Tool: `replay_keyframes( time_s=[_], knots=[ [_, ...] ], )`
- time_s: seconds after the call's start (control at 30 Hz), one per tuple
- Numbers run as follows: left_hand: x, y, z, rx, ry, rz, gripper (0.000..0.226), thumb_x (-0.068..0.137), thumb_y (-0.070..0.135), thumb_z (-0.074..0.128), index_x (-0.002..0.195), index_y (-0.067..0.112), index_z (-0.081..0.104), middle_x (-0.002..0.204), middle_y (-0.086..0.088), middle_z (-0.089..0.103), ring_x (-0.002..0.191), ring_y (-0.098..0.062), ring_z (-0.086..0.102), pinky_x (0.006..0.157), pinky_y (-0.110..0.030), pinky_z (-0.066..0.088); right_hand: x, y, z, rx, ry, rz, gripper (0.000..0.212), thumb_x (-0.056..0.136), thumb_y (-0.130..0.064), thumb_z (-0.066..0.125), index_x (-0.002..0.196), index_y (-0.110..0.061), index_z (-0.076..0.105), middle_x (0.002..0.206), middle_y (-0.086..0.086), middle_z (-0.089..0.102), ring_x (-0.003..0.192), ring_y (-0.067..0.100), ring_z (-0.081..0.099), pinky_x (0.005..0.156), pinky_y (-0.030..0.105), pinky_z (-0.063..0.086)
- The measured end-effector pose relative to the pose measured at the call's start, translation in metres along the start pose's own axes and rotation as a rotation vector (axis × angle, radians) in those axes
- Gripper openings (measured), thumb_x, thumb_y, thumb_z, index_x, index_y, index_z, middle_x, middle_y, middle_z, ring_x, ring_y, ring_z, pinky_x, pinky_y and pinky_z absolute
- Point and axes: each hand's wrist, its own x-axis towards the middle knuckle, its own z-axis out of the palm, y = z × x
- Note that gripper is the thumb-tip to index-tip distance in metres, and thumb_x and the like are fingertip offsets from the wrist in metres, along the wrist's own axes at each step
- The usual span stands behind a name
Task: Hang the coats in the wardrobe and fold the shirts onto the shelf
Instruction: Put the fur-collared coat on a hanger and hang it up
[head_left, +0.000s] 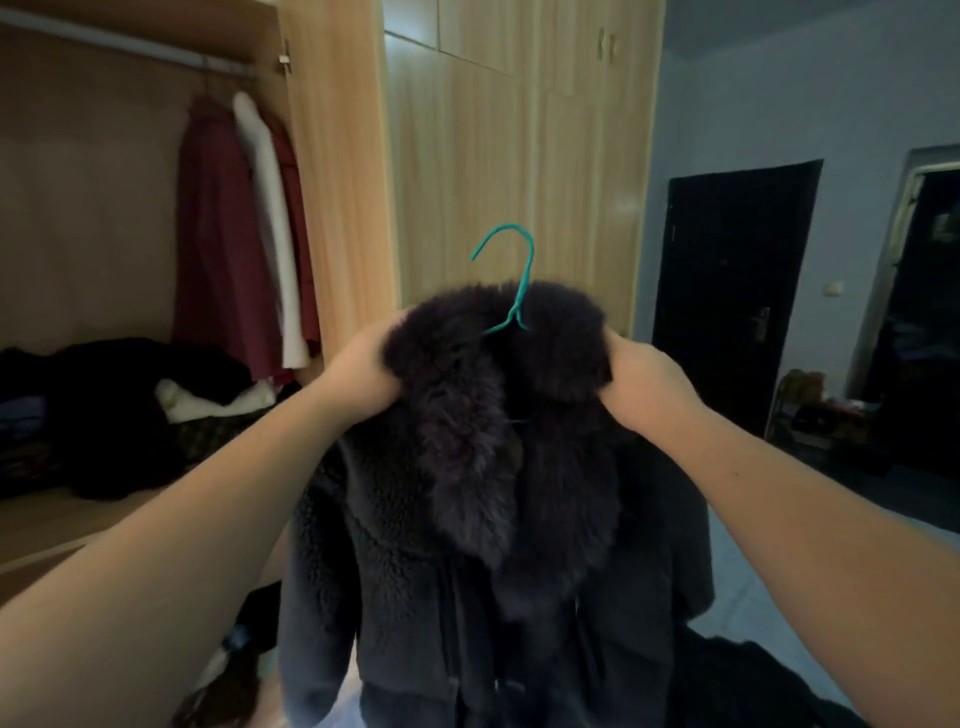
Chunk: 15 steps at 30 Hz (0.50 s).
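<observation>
Garments (244, 234) on wardrobe rail (130, 49)

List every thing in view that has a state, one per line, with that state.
dark coat: on the hanger, held up, not yet on the rail
teal hanger: inside the coat's collar, hook free
left hand: grips the fur collar
right hand: grips the fur collar
wardrobe: open
red coat: hanging on the rail
white garment: hanging on the rail
clothes pile: unfolded on the shelf
</observation>
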Motion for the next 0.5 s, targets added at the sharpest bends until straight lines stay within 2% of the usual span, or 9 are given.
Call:
replay_keyframes(
  time_s=[0.07,0.1,0.17,0.2,0.27,0.3,0.37,0.43,0.5],
  knots=[
    [-0.004,0.000,-0.009,0.307,-0.102,0.048,0.072,0.077,0.022,0.062,0.139,0.051,0.040,0.134,0.006,0.055,0.126,-0.027,0.052,0.108,-0.033,0.040,0.016,-0.008,0.008,0.037,0.076,0.023,0.044,0.092,-0.023,0.054,0.134,-0.031,0.043,0.102,0.013,0.069,0.093,0.037,0.066,0.070,0.036,0.047],
    [-0.003,-0.001,-0.012,0.528,-0.175,0.015,0.090,0.076,0.012,0.061,0.148,0.052,0.024,0.141,-0.007,0.045,0.128,-0.034,0.048,0.108,-0.040,0.039,0.025,-0.011,0.011,0.060,0.107,0.023,0.040,0.090,-0.020,0.053,0.128,-0.031,0.047,0.102,0.013,0.069,0.093,0.037,0.066,0.071,0.037,0.048],
    [0.001,-0.006,-0.021,0.790,-0.272,-0.096,0.111,0.076,0.001,0.055,0.145,0.065,-0.003,0.153,-0.015,0.024,0.135,-0.042,0.034,0.111,-0.054,0.032,0.044,-0.018,0.019,0.098,0.122,0.012,0.033,0.088,-0.019,0.052,0.120,-0.030,0.050,0.103,0.013,0.069,0.094,0.038,0.065,0.074,0.042,0.052],
    [0.004,-0.012,-0.028,0.800,-0.286,-0.142,0.114,0.074,-0.003,0.051,0.142,0.069,-0.005,0.157,-0.013,0.017,0.140,-0.041,0.026,0.114,-0.056,0.026,0.053,-0.021,0.024,0.101,0.117,0.010,0.031,0.088,-0.020,0.051,0.118,-0.031,0.051,0.103,0.013,0.069,0.095,0.038,0.065,0.075,0.043,0.053],
    [0.012,-0.018,-0.047,0.567,-0.252,-0.217,0.116,0.067,-0.014,0.043,0.142,0.069,0.012,0.159,-0.006,0.019,0.147,-0.031,0.020,0.120,-0.052,0.020,0.071,-0.025,0.037,0.088,0.083,0.009,0.027,0.090,-0.024,0.049,0.115,-0.031,0.053,0.105,0.011,0.069,0.096,0.038,0.065,0.074,0.041,0.051],
    [0.016,-0.024,-0.056,0.370,-0.185,-0.237,0.114,0.065,-0.019,0.040,0.142,0.063,0.027,0.157,-0.004,0.028,0.146,-0.025,0.026,0.120,-0.050,0.024,0.079,-0.027,0.045,0.087,0.066,0.018,0.025,0.090,-0.025,0.048,0.114,-0.032,0.053,0.106,0.011,0.069,0.096,0.038,0.065,0.072,0.040,0.050],
    [0.018,-0.039,-0.066,0.037,-0.022,-0.319,0.096,0.068,-0.022,0.039,0.136,0.046,0.047,0.142,0.000,0.052,0.133,-0.020,0.050,0.111,-0.053,0.039,0.094,-0.030,0.061,0.110,0.035,0.036,0.028,0.089,-0.023,0.048,0.115,-0.033,0.053,0.108,0.010,0.069,0.097,0.038,0.064,0.072,0.039,0.048],
    [0.020,-0.051,-0.066,0.075,0.071,-0.373,0.073,0.077,-0.006,0.046,0.134,0.039,0.049,0.131,0.002,0.060,0.119,-0.028,0.060,0.100,-0.050,0.047,0.108,-0.036,0.080,0.156,0.018,0.048,0.033,0.086,-0.022,0.049,0.116,-0.033,0.054,0.111,0.012,0.068,0.099,0.040,0.063,0.076,0.041,0.050],
    [0.022,-0.072,-0.065,0.393,0.037,-0.466,0.065,0.084,0.010,0.056,0.143,0.033,0.041,0.131,-0.001,0.060,0.120,-0.027,0.058,0.100,-0.036,0.046,0.122,-0.044,0.100,0.230,-0.027,0.033,0.032,0.085,-0.024,0.051,0.116,-0.033,0.054,0.113,0.013,0.068,0.102,0.042,0.063,0.080,0.044,0.052]
  ],
)
